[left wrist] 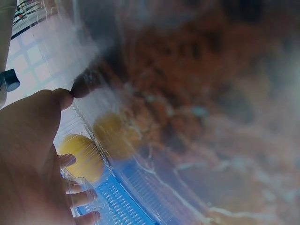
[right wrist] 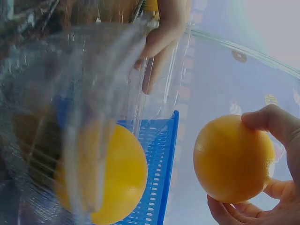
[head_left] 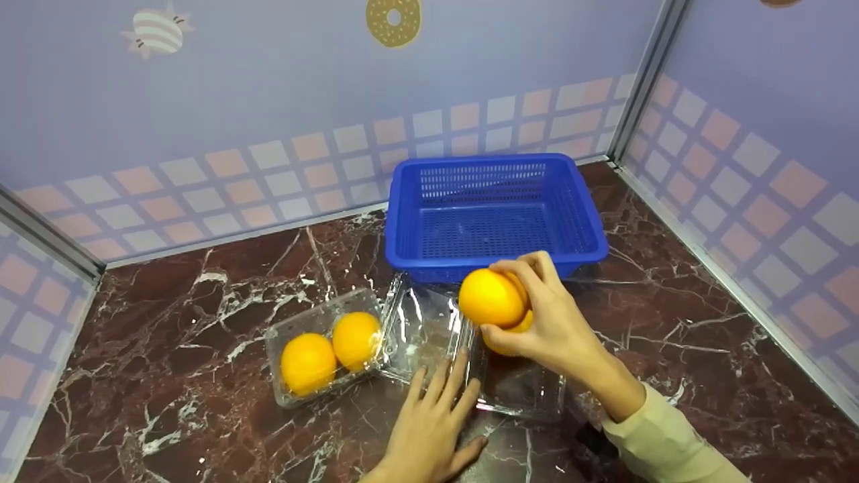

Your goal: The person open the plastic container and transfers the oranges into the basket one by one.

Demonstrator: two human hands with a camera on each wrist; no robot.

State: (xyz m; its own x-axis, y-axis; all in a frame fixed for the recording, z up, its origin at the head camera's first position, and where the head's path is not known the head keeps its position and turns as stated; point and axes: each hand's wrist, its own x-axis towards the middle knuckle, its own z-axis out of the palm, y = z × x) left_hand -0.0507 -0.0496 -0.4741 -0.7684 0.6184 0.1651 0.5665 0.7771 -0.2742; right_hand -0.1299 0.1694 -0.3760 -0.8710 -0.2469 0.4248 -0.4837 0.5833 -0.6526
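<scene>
In the head view, your right hand point(head_left: 553, 325) was holding one round, bright orange fruit point(head_left: 492, 297) between the thumb and the curled fingers, above an unfolded box of clear plastic point(head_left: 424, 329). At least one other orange fruit point(head_left: 502, 343) showed partly, just behind and below the held one. Your left hand point(head_left: 428, 426) had its fingers nearly straight and a little spread, and their tips were on the near part of this box. To the left stood a second clear plastic box point(head_left: 287, 401), with two orange fruits point(head_left: 308, 363) inside, side by side. Behind the boxes was a blue rectangular plastic basket point(head_left: 496, 259), and all stood on a dark red marbled table point(head_left: 181, 376). In the left wrist view, your left hand was beside the clear plastic; much was blurred, and a fruit was visible through it. In the right wrist view, your right hand gripped the fruit from its side, apart from another fruit, which was seen partly through the plastic.
</scene>
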